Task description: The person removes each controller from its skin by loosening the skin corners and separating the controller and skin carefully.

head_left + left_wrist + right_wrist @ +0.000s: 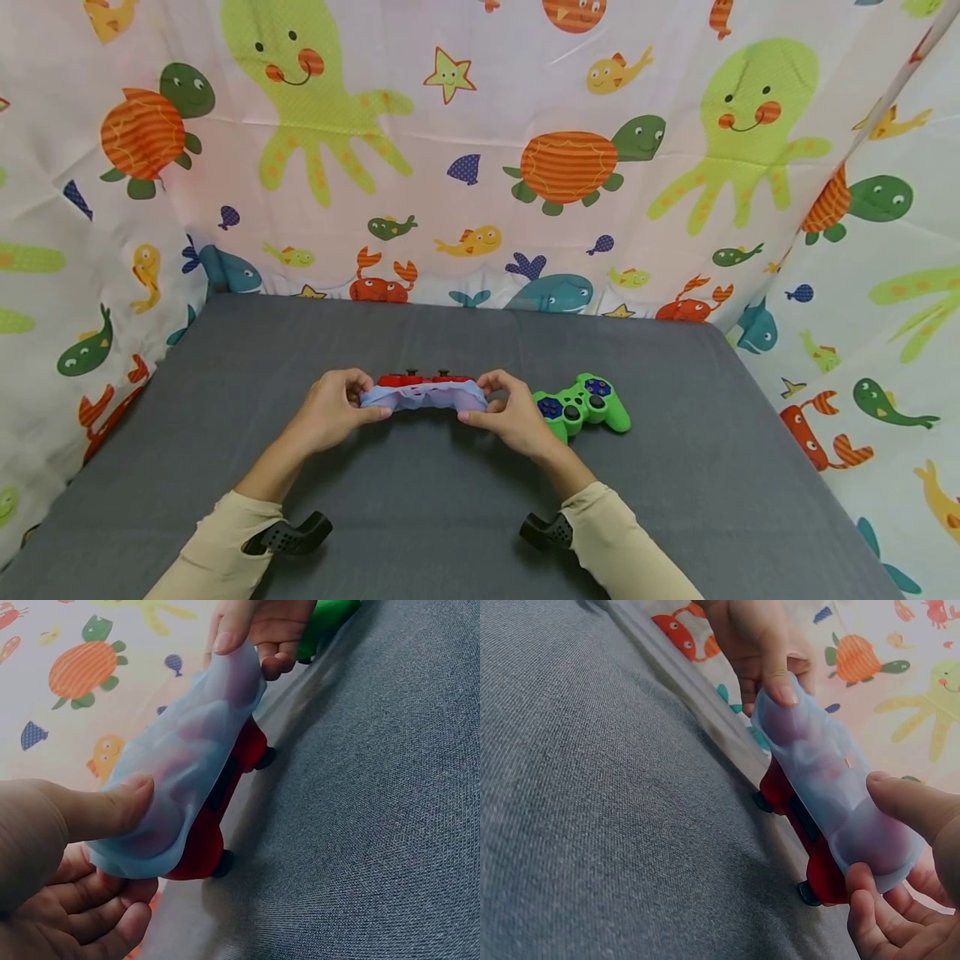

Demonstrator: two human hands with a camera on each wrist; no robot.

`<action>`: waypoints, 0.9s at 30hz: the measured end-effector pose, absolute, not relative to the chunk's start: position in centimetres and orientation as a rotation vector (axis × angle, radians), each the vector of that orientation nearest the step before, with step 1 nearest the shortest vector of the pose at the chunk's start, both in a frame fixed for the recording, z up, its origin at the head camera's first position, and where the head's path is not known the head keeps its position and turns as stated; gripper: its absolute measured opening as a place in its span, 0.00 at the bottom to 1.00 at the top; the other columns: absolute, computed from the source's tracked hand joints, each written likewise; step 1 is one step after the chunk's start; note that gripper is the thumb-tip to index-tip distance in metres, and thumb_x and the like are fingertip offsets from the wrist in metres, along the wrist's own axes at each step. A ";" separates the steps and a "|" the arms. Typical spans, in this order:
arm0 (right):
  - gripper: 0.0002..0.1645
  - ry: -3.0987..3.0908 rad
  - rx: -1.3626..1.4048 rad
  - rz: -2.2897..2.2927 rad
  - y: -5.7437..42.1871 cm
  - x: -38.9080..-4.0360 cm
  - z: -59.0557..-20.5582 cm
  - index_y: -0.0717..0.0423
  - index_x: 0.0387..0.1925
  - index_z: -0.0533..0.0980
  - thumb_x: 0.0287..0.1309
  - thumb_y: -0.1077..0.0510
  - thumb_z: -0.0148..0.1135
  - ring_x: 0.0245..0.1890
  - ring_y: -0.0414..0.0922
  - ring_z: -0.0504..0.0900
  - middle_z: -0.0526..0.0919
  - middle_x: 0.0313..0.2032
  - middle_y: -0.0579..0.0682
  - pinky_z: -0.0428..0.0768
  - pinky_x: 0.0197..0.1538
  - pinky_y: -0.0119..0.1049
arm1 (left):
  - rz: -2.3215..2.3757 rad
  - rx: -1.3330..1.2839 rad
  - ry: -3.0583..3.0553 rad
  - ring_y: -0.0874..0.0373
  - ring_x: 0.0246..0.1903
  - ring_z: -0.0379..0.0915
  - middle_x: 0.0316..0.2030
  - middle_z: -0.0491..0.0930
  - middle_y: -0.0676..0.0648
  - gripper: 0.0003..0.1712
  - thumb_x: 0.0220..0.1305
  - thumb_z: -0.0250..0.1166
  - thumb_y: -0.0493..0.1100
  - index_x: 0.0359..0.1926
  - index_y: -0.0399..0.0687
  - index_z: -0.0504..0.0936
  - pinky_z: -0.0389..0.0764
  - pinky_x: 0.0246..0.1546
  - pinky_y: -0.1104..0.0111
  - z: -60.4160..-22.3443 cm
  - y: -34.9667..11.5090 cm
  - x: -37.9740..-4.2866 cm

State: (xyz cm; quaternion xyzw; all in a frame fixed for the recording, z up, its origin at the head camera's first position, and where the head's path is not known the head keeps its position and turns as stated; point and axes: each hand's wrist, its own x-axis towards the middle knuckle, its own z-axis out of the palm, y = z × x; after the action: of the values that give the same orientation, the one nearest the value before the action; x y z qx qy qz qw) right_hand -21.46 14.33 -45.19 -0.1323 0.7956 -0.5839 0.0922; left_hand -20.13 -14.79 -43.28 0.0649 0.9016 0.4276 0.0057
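Note:
A red game controller (405, 381) is held up over the middle of the table, a pale blue translucent silicone cover (423, 396) stretched over part of it. My left hand (335, 410) grips the left end, its thumb pressing on the cover (169, 780). At the other end my right hand (517, 414) pinches the cover between thumb and fingers. In both wrist views, the controller's red side with its dark thumbsticks (808, 894) sticks out bare, while the rounded handles show faintly through the cover (870, 832).
A green game controller (596, 404) with blue button pads lies on the grey tabletop (675, 517), just right of my right hand. Behind and along both sides hangs a white curtain (487, 108) printed with sea animals.

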 end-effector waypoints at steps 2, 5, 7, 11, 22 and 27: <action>0.26 2.352 -0.401 -1.743 14.3 -21.4 -45.2 0.62 0.52 0.70 0.57 0.61 0.73 0.21 0.38 0.73 0.72 0.44 0.55 0.70 0.27 0.30 | 1.339 0.183 2.836 0.55 0.31 0.69 0.29 0.76 0.46 0.18 0.54 0.79 0.44 0.38 0.38 0.81 0.70 0.30 0.67 -43.3 -14.8 -20.1; 0.25 2.324 -0.423 -1.758 14.3 -21.3 -45.3 0.63 0.52 0.69 0.58 0.62 0.72 0.19 0.37 0.70 0.71 0.44 0.54 0.68 0.27 0.30 | 1.332 0.181 2.853 0.56 0.30 0.69 0.28 0.76 0.46 0.18 0.54 0.79 0.44 0.37 0.39 0.81 0.69 0.29 0.67 -43.2 -14.8 -20.0; 0.25 2.311 -0.429 -1.764 14.4 -21.3 -45.4 0.63 0.53 0.68 0.59 0.63 0.71 0.18 0.36 0.68 0.70 0.44 0.54 0.67 0.27 0.29 | 1.326 0.192 2.857 0.56 0.29 0.69 0.28 0.76 0.47 0.17 0.54 0.79 0.44 0.36 0.39 0.81 0.69 0.29 0.67 -43.2 -14.7 -20.0; 0.25 2.303 -0.433 -1.765 14.5 -21.4 -45.4 0.64 0.53 0.68 0.59 0.64 0.70 0.17 0.35 0.67 0.69 0.44 0.54 0.66 0.27 0.28 | 1.312 0.197 2.859 0.56 0.29 0.68 0.28 0.75 0.47 0.18 0.54 0.79 0.45 0.36 0.40 0.81 0.69 0.30 0.66 -43.2 -14.5 -19.9; 0.25 2.298 -0.423 -1.757 14.5 -21.6 -45.5 0.64 0.53 0.68 0.58 0.64 0.71 0.19 0.36 0.70 0.69 0.44 0.54 0.67 0.27 0.29 | 1.281 0.134 2.895 0.54 0.28 0.68 0.26 0.74 0.47 0.16 0.53 0.79 0.44 0.33 0.41 0.80 0.68 0.29 0.65 -43.0 -14.2 -19.8; 0.26 2.306 -0.415 -1.750 14.5 -21.7 -45.4 0.63 0.53 0.68 0.58 0.63 0.71 0.20 0.37 0.71 0.70 0.45 0.54 0.68 0.27 0.29 | 1.256 0.132 2.923 0.54 0.27 0.68 0.25 0.74 0.48 0.16 0.53 0.79 0.44 0.32 0.43 0.80 0.67 0.28 0.65 -42.9 -14.2 -19.8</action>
State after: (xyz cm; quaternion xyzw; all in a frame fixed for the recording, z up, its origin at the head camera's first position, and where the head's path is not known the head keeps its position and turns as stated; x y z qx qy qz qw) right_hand -21.65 14.47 -45.41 -0.1411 0.7838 -0.5949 0.1083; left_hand -19.79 -14.24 -42.87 0.0416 0.9177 0.3944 -0.0213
